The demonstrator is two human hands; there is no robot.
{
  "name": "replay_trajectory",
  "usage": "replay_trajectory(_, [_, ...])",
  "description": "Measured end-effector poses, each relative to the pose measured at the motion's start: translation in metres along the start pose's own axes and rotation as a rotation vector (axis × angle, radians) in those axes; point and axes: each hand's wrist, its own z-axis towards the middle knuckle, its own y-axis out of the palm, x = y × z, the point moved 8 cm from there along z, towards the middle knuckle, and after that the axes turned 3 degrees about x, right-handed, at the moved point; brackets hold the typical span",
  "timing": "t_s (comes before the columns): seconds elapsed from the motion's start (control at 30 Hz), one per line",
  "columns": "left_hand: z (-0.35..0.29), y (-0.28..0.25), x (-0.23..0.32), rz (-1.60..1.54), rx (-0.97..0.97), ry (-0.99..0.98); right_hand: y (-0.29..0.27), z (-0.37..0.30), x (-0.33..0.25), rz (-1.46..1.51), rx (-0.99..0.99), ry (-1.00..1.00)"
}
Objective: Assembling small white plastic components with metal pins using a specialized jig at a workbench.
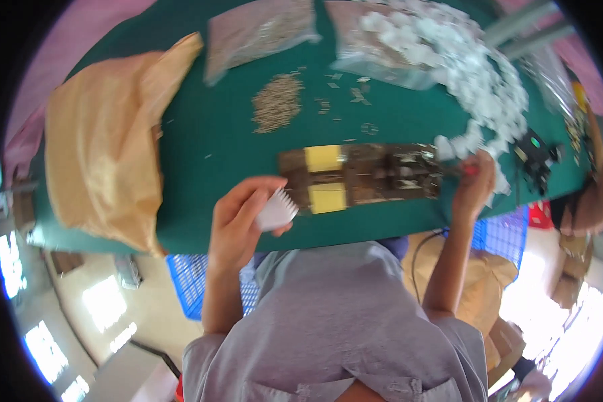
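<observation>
My left hand point(238, 221) is closed on a white toothed plastic piece point(277, 212), its teeth pointing up and to the right. Just right of it, a long brown jig-like block point(370, 175), seemingly wrapped in tape, lies on the green table point(214, 134). Two yellow pads point(325, 159) sit on its left part. At the block's right end my right hand point(474, 186) is closed, fingertips together, around something small with a red part point(472, 171); motion blur hides its kind.
Several small metal pieces point(278, 104) are heaped behind the block, with thin flat bits point(359, 96) beside them. White plastic pieces point(479, 84) spread at the back right near a black device point(536, 154). A brown paper bag point(104, 147) stands left; clear bags point(261, 33) lie behind.
</observation>
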Motion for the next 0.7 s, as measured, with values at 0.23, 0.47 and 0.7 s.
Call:
replay_trajectory(0.23, [-0.026, 0.022, -0.045, -0.122, -0.241, -0.148, 0.030, -0.016, -0.061, -0.320, -0.139, -0.215])
replay_trajectory(0.47, [-0.036, 0.029, -0.035, -0.120, -0.126, -0.178, 0.039, -0.040, -0.078, -0.979, -0.198, -0.898])
replay_trajectory(0.7, [-0.019, 0.039, -0.038, 0.318, -0.170, 0.058, 0.083, 0.025, -0.024, -0.910, -0.931, -0.241])
